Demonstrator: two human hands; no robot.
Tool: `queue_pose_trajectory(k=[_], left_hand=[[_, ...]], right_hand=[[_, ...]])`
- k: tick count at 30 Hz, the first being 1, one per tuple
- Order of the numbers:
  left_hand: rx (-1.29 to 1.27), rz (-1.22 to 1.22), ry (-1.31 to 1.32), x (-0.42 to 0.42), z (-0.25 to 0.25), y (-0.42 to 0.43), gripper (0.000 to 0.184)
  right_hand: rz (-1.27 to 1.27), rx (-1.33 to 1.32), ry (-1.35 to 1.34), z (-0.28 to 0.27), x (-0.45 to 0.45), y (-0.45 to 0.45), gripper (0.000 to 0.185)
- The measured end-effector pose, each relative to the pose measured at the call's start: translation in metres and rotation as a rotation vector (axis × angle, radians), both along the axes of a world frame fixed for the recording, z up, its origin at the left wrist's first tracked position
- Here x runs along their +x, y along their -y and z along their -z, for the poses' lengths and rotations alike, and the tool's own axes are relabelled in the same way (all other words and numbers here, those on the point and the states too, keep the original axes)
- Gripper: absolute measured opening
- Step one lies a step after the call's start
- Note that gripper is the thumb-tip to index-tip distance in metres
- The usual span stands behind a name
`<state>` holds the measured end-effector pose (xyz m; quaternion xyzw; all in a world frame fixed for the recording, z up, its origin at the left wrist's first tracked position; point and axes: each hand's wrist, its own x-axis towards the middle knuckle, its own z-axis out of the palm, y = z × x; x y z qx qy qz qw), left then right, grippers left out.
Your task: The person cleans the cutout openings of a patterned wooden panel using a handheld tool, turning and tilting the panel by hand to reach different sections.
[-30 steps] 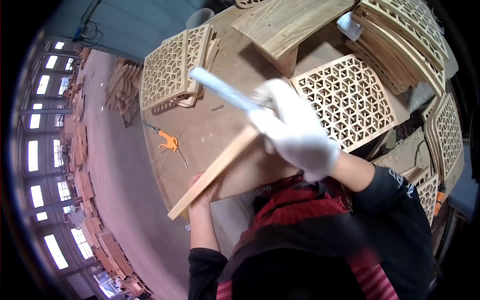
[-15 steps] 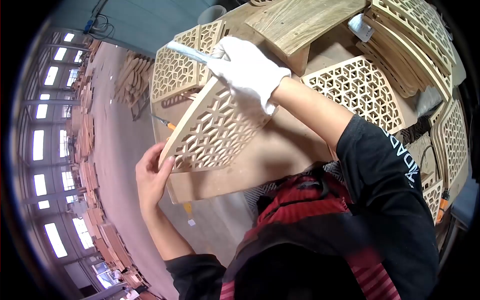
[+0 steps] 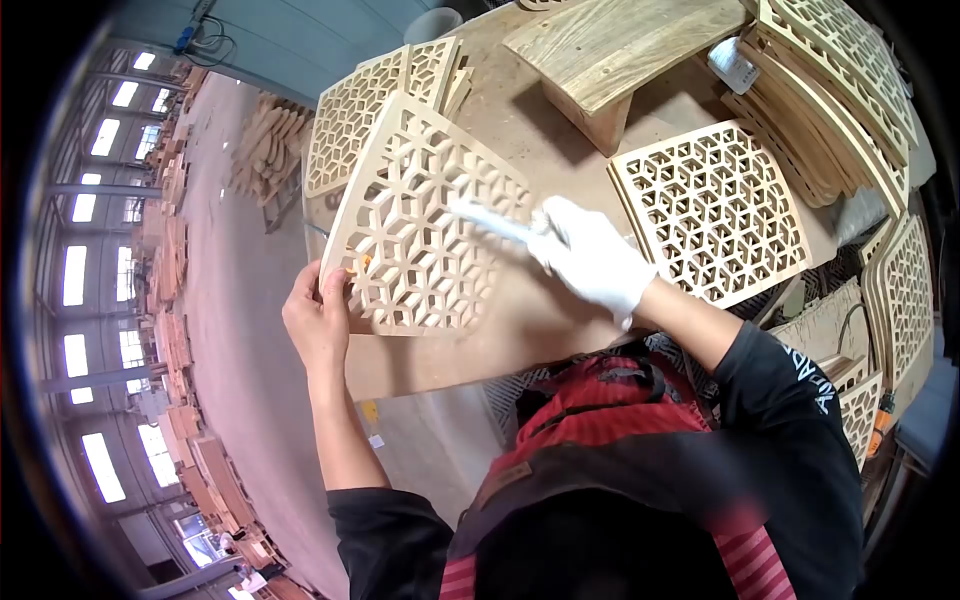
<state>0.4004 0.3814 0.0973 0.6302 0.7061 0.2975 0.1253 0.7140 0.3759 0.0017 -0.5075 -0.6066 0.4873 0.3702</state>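
My bare left hand [image 3: 322, 318] grips the lower left corner of a cut-out lattice wood panel [image 3: 405, 165], thumb on its face. The panel stands tilted up from the table, its pattern turned toward me. In a white glove, my right hand [image 3: 590, 258] is closed around a pale blue flat stick [image 3: 490, 220], slightly blurred. The stick points left across the right part of the panel's face; whether it touches the wood I cannot tell. An orange-handled tool [image 3: 362, 264] shows partly through the panel's openings.
Stacked lattice panels [image 3: 715, 215] lie right of my gloved hand, more lattice panels [image 3: 350, 125] at the far left. A low wooden bench [image 3: 625, 50] stands at the back. Curved wooden pieces [image 3: 800, 150] are piled at the right. The table's near edge [image 3: 420, 385] is before me.
My right hand has moved from the panel's upper edge down and right, bringing the stick over its face. The panel has turned to show more of its pattern; my left hand still holds it.
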Motion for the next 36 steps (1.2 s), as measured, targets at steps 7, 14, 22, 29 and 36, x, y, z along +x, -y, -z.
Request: queue_pose_trajectory(k=[7, 14, 22, 29, 36], left_hand=[[-0.017, 0.030, -0.124, 0.042, -0.017, 0.017, 0.023], [-0.240, 0.080, -0.177, 0.068, -0.042, 0.021, 0.024], [-0.239, 0.262, -0.330, 0.067, -0.021, 0.013, 0.042], [-0.322, 0.206, -0.341, 0.079, -0.029, 0.014, 0.041], [-0.276, 0.210, -0.344, 0.093, -0.027, 0.017, 0.033]], right_hand=[[-0.043, -0.071, 0.128, 0.005, -0.012, 0.022, 0.023], [-0.025, -0.050, 0.103, -0.010, -0.013, 0.023, 0.025], [-0.003, 0.085, 0.107, -0.016, -0.008, 0.031, 0.019], [0.099, 0.588, 0.414, -0.007, -0.040, 0.039, 0.008], [-0.101, 0.593, 0.256, -0.018, -0.071, 0.001, 0.023]])
